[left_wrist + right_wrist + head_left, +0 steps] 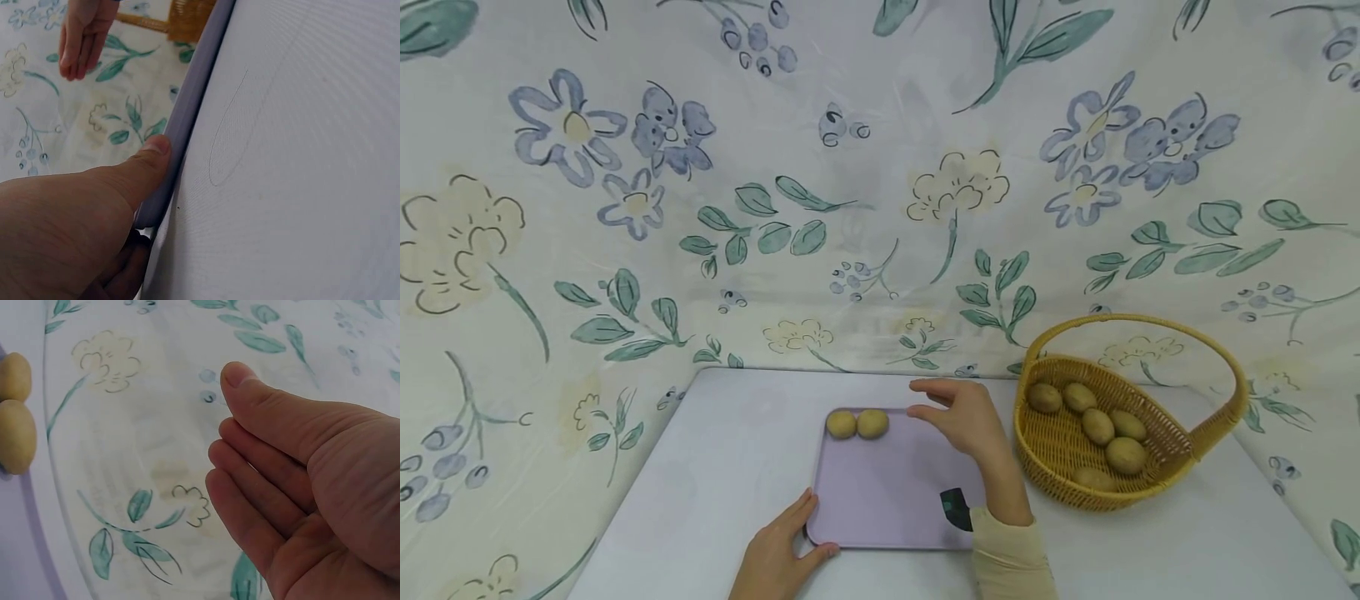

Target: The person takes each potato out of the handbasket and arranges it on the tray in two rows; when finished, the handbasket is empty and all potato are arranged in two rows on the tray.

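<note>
A lilac tray lies on the white table. Two potatoes sit side by side in its back left corner. At the tray's front left corner, my left hand grips the edge, with the thumb against the front rim. Its other fingers are partly hidden in the left wrist view. My right hand is raised over the tray's back right part, thumb and fingers apart and holding nothing. In the right wrist view, the same potatoes appear at the left edge, away from that hand.
A yellow wicker basket with a tall handle stands to the right of the tray. Several potatoes lie in it. Behind the white table hangs a floral cloth. A dark device is at the right wrist.
</note>
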`<state>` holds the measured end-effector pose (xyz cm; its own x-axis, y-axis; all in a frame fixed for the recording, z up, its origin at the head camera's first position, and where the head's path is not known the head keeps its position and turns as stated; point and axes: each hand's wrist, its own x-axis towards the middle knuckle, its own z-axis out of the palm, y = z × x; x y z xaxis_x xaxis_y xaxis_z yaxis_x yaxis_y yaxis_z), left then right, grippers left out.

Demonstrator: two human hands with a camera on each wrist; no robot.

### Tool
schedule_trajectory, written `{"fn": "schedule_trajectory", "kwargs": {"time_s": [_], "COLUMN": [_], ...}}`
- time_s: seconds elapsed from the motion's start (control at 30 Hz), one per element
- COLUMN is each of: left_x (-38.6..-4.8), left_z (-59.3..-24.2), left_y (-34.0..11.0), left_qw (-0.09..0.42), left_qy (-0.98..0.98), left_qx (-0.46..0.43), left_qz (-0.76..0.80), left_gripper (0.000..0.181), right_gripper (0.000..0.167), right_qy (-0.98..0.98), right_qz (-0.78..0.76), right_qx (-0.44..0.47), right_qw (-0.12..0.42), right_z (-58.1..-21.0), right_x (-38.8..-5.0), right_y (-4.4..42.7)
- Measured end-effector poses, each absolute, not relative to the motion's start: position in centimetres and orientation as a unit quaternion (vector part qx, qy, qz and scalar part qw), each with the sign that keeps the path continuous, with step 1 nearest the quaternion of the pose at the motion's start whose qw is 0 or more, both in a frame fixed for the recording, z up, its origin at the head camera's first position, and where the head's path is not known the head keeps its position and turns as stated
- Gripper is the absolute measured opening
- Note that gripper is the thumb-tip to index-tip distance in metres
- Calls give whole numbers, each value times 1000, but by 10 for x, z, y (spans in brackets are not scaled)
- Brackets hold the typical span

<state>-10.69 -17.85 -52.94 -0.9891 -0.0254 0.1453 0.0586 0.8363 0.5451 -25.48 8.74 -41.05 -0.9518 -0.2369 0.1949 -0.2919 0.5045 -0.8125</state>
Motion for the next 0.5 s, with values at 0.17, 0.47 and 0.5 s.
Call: {"fn": "schedule_trajectory", "kwargs": {"time_s": [0.17, 0.47, 0.5], "left_x": [-107, -107, -107], "left_z": [-530, -529, -529], "left_y": [-179, -179, -179], "left_qw": [68, 70, 70], "left_qy": [-956, -954, -955], "left_qx": [-8, -8, -8], "left_qz": [-284, -290, -289], "left_gripper": [82, 81, 81], "right_gripper": [38, 40, 40], "right_qy": [-861, -846, -846], "right_qz": [486, 512, 512], "right_qx": [145, 138, 138], "right_qw": [34, 49, 52], "right_z": [-404, -395, -394], "right_x": [-252, -249, -249], "right_y": [99, 119, 121]}}
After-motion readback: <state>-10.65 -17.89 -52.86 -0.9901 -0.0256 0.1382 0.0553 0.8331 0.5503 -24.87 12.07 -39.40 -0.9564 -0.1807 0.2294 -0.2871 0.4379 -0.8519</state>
